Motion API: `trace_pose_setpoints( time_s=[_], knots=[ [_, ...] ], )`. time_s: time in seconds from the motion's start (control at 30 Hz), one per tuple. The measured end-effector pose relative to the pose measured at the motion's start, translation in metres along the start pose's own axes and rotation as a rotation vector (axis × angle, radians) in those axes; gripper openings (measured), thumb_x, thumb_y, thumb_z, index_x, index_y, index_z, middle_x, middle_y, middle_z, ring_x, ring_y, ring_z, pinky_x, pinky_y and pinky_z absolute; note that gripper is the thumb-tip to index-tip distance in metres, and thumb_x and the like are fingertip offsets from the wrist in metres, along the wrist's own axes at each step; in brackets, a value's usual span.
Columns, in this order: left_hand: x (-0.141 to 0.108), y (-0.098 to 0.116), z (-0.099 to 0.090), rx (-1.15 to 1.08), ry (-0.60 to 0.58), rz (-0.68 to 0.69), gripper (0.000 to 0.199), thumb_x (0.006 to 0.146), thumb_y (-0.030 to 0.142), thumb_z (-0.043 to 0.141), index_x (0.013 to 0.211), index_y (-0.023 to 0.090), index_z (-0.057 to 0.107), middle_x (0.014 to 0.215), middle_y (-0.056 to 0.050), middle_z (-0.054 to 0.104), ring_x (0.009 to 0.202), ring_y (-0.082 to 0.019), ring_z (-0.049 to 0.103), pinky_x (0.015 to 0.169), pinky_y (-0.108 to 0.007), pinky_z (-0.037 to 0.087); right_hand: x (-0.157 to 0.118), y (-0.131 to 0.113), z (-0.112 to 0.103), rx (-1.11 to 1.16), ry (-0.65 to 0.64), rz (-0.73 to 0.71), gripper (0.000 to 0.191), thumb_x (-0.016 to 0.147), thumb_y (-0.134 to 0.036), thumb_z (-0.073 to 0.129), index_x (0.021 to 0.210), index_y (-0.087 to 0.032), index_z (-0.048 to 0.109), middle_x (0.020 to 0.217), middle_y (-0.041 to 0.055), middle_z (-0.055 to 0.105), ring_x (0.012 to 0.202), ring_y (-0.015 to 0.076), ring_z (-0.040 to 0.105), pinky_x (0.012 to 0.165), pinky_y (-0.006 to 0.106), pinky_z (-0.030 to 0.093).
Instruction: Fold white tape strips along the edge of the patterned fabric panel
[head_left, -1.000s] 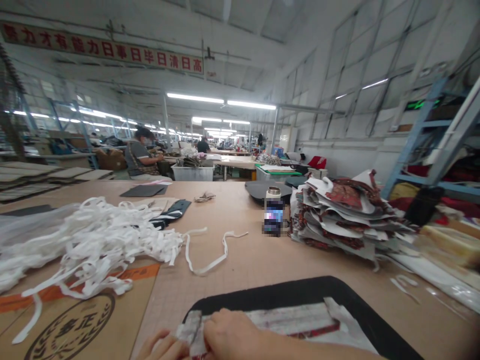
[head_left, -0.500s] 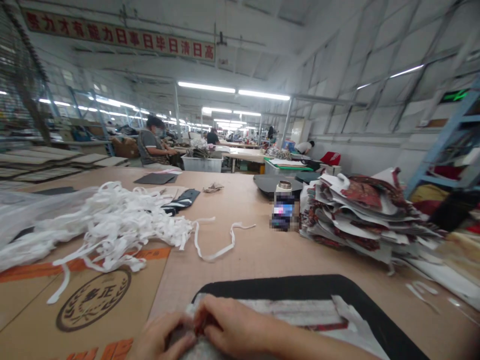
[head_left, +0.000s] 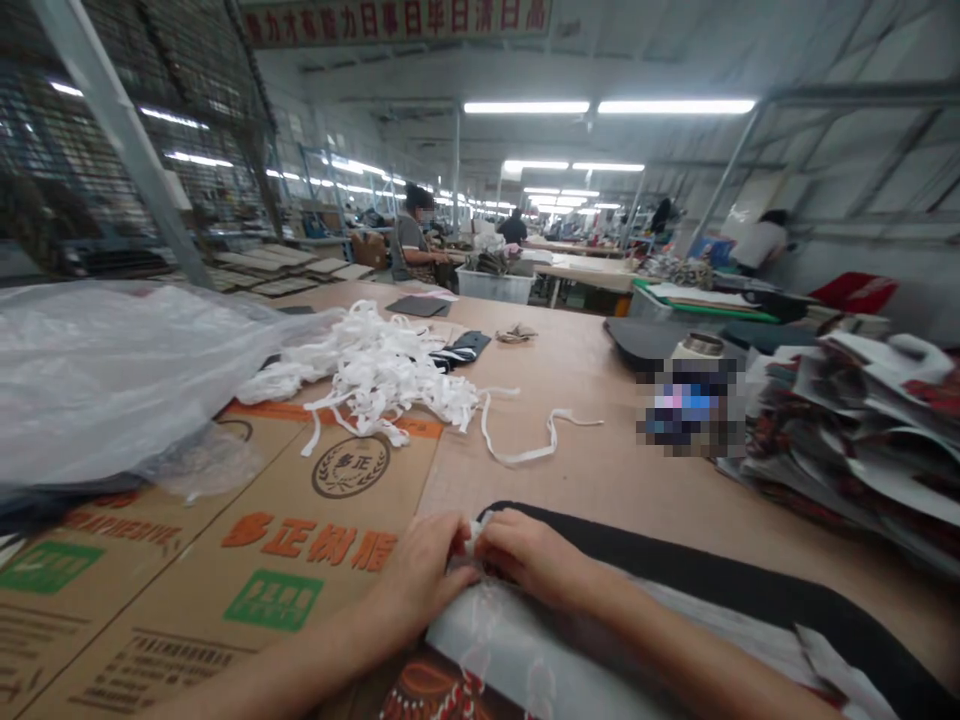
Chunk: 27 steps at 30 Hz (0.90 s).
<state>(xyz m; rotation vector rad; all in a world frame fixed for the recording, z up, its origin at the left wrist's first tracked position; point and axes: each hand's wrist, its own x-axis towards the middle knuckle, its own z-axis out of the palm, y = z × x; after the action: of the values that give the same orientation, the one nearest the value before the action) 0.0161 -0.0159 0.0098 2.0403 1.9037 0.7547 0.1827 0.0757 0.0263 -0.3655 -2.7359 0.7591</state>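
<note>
While the cloth (head_left: 502,645) is spread near the front of the table (head_left: 592,490), its far left corner is pinched between the thumb and fingers of the left hand (head_left: 435,560). Close beside it, the same edge is gripped by the curled fingers of the right hand (head_left: 534,555); how its thumb is set cannot be told. Pale grey is shown over most of the cloth, with a red and orange print seen at the bottom. A black mat (head_left: 675,562) with a rounded corner is partly covered by it. To the left, cardboard (head_left: 281,475) is laid flat, its far edge overlapped by a heap of white tape (head_left: 382,370) and a clear bag (head_left: 127,370). One strip (head_left: 534,454) is left curled on bare table beyond the hands. On the right, a ragged stack (head_left: 862,440) is set near a bottle (head_left: 697,346), largely hidden by blurring. Farther back, a person in grey (head_left: 412,250) is seated beside a bin (head_left: 495,286).
</note>
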Motion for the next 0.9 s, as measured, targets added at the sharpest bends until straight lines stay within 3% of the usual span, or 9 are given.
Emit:
trace_pose_setpoints(
  time_s=[0.2, 0.27, 0.4, 0.5, 0.6, 0.8, 0.9],
  knots=[
    [-0.005, -0.001, 0.002, 0.286, 0.115, 0.337, 0.013, 0.076, 0.016, 0.067, 0.078, 0.019, 0.054, 0.080, 0.000, 0.054, 0.078, -0.020, 0.047, 0.072, -0.034, 0.033, 0.006, 0.005, -0.001, -0.053, -0.021, -0.010, 0.008, 0.081, -0.011, 0.052, 0.079, -0.015, 0.058, 0.080, 0.0012, 0.055, 0.071, 0.0105, 0.050, 0.064, 0.019, 0.040],
    [-0.007, -0.003, 0.006, 0.360, 0.154, 0.445, 0.009, 0.082, 0.018, 0.060, 0.075, 0.018, 0.055, 0.074, 0.000, 0.053, 0.073, -0.020, 0.046, 0.069, -0.035, 0.033, 0.010, 0.006, -0.002, -0.100, -0.061, -0.016, 0.008, 0.082, -0.012, 0.051, 0.079, -0.015, 0.057, 0.081, 0.0017, 0.056, 0.071, 0.0106, 0.051, 0.063, 0.019, 0.039],
    [-0.009, -0.003, 0.010, 0.436, 0.212, 0.568, 0.024, 0.092, 0.015, 0.038, 0.074, 0.016, 0.055, 0.071, -0.003, 0.052, 0.068, -0.020, 0.043, 0.066, -0.036, 0.032, 0.020, 0.003, -0.004, -0.257, -0.157, -0.047, 0.010, 0.083, -0.012, 0.047, 0.081, -0.014, 0.057, 0.080, 0.0037, 0.058, 0.071, 0.0129, 0.052, 0.062, 0.022, 0.039],
    [-0.011, 0.001, 0.008, 0.467, 0.204, 0.607, 0.028, 0.093, 0.013, 0.031, 0.082, 0.013, 0.057, 0.074, -0.005, 0.053, 0.070, -0.021, 0.044, 0.068, -0.036, 0.034, 0.026, 0.000, -0.004, -0.358, -0.217, -0.050, 0.013, 0.084, -0.010, 0.044, 0.082, -0.013, 0.056, 0.078, 0.0052, 0.059, 0.066, 0.0142, 0.052, 0.058, 0.024, 0.037],
    [-0.010, 0.002, 0.007, 0.476, 0.154, 0.588, 0.020, 0.092, 0.014, 0.038, 0.088, 0.014, 0.057, 0.078, -0.004, 0.054, 0.072, -0.020, 0.045, 0.069, -0.035, 0.034, 0.030, -0.001, -0.003, -0.371, -0.205, -0.006, 0.011, 0.083, -0.009, 0.045, 0.083, -0.013, 0.055, 0.077, 0.0050, 0.059, 0.063, 0.0139, 0.051, 0.055, 0.024, 0.035],
    [-0.007, -0.003, 0.009, 0.487, 0.050, 0.485, 0.004, 0.086, 0.017, 0.055, 0.088, 0.018, 0.057, 0.078, -0.001, 0.054, 0.072, -0.020, 0.048, 0.068, -0.035, 0.035, 0.023, 0.003, 0.004, -0.382, -0.038, 0.148, 0.012, 0.086, -0.007, 0.040, 0.088, -0.012, 0.052, 0.084, 0.0065, 0.056, 0.068, 0.0138, 0.051, 0.058, 0.024, 0.037],
    [-0.007, -0.001, 0.007, 0.490, 0.052, 0.482, 0.009, 0.087, 0.015, 0.052, 0.094, 0.019, 0.057, 0.092, -0.002, 0.058, 0.083, -0.021, 0.050, 0.076, -0.035, 0.036, 0.002, -0.006, 0.007, -0.377, 0.052, 0.138, 0.013, 0.089, -0.013, 0.040, 0.087, -0.015, 0.052, 0.088, 0.0052, 0.055, 0.074, 0.0140, 0.051, 0.064, 0.024, 0.038]
  ],
)
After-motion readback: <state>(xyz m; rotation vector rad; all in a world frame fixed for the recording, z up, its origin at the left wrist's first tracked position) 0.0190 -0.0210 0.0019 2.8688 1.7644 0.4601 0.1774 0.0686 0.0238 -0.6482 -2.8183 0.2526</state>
